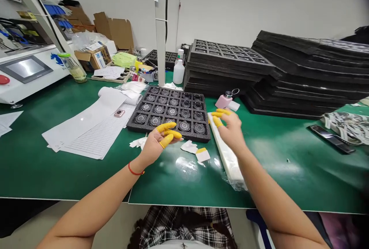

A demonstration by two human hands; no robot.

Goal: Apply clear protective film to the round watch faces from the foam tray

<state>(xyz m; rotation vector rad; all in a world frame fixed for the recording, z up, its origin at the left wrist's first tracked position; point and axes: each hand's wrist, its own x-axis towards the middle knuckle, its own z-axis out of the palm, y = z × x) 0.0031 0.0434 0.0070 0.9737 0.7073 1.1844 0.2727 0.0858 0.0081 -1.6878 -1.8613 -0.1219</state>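
My left hand (161,138), with yellow finger cots on its fingertips, hovers at the near edge of a black foam tray (168,128) that has round dark parts in its compartments. Its fingers are apart and nothing shows between them. My right hand (229,126), also in yellow cots, is over the far end of a long white pack in clear plastic (227,156), right of the tray. Those fingers are slightly spread with no object visible in them. Crumpled white tissue (188,147) and a small white and yellow piece (203,155) lie in front of the tray.
Papers (89,126) and a small pink device (119,113) are on the left. Behind stand a white bottle (178,72), a pink pump bottle (224,101) and tall stacks of black trays (225,68). A phone (331,138) lies far right. A white post (160,33) rises behind the tray.
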